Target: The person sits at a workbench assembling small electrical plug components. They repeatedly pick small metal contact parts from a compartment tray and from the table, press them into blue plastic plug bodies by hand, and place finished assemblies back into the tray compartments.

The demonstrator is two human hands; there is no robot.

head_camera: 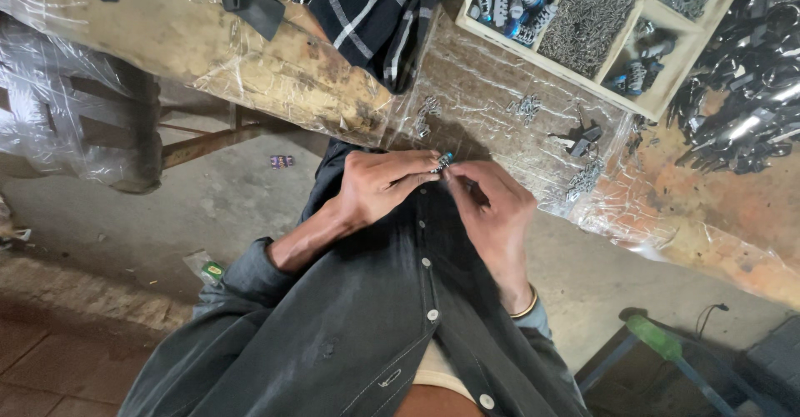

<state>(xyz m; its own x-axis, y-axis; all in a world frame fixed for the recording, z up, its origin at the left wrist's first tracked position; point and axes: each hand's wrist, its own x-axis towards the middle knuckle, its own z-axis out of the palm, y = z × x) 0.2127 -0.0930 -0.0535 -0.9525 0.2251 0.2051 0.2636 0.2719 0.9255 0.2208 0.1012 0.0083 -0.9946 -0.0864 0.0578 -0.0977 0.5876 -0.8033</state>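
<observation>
My left hand and my right hand meet in front of my chest, just below the table's edge. Between their fingertips they pinch a small metal part with a blue end. The fingers of both hands are closed around it, so most of the part is hidden. Dark grey sleeves cover my forearms, and a thin bangle sits on the right wrist.
A plastic-covered wooden table runs across the top. On it stand a divided tray of small metal parts, loose springs and clips, a pile of black parts and a checked cloth. Concrete floor lies below.
</observation>
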